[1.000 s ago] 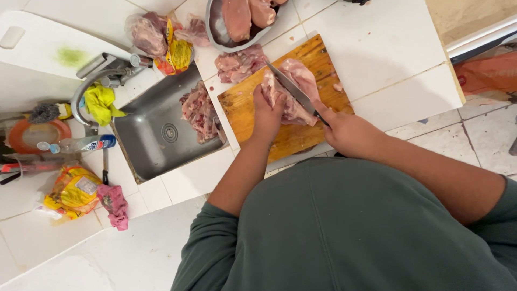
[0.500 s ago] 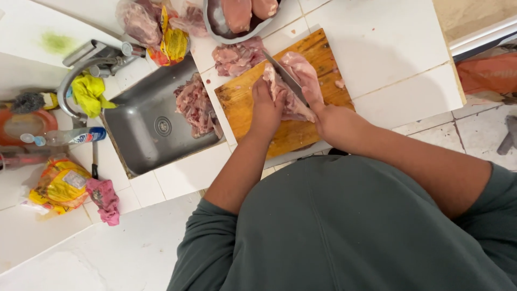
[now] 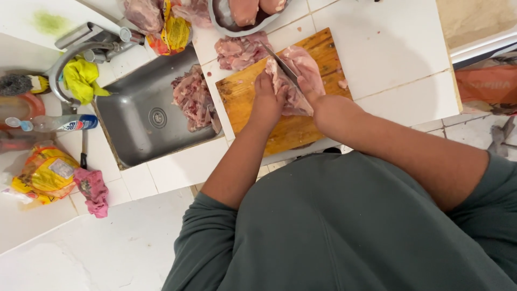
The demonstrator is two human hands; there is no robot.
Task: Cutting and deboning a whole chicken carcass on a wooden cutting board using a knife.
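Your left hand is pressing down on the pale pink piece of raw chicken lying in the middle of the one orange-brown wooden cutting board, fingers flat and bent over the meat's left edge. Your right hand is clenching the handle of a single steel-bladed kitchen knife, whose blade is slanting across the chicken toward the far left. One small pink scrap is sitting on the board's right edge. A heap of cut raw meat is lying just beyond the board's far left corner, touching the grey metal bowl that is holding more pieces. A second heap of meat is resting in the one stainless steel sink to the left, under the single curved tap. Further left, one yellow cloth, one clear plastic bottle, one yellow crumpled bag and one pink rag are lying on the white tiled counter.
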